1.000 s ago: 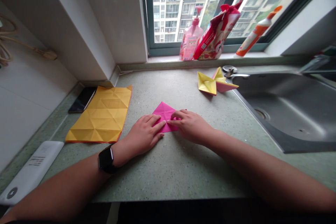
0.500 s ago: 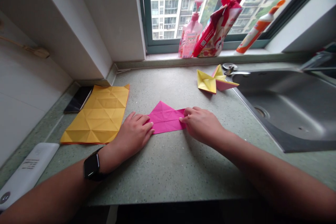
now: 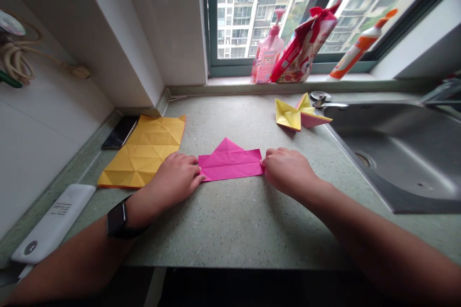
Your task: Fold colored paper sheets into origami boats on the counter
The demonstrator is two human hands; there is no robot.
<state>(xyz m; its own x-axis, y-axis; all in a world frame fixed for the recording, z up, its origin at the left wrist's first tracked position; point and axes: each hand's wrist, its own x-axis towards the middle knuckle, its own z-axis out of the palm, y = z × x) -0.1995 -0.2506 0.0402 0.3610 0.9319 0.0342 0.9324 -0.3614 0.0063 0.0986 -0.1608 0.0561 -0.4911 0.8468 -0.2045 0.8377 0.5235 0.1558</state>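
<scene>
A folded sheet of bright pink origami paper (image 3: 230, 163) lies on the countertop in the middle of the head view, a strip with a triangular peak on its far side. Creases run across it. My left hand (image 3: 178, 172) grips its left end, thumb at the near corner. At the opposite end, my right hand (image 3: 287, 169) is closed with thumb and fingers pinching the edge. Left of my left hand lies a creased yellow-orange paper (image 3: 144, 146). Beyond my right hand sits a folded yellow and pink paper shape (image 3: 288, 114) with pointed flaps.
A dark phone (image 3: 118, 133) and a white power strip (image 3: 54, 223) are on the left. The steel sink (image 3: 396, 153) is at the right. A pink pump bottle (image 3: 268, 57), a red bag (image 3: 306, 48) and an orange-white bottle (image 3: 356, 53) stand on the windowsill.
My hands have moved apart to the ends of the pink paper, so more of its strip shows. The camera has shifted slightly, bringing a coiled cord into view at left.
</scene>
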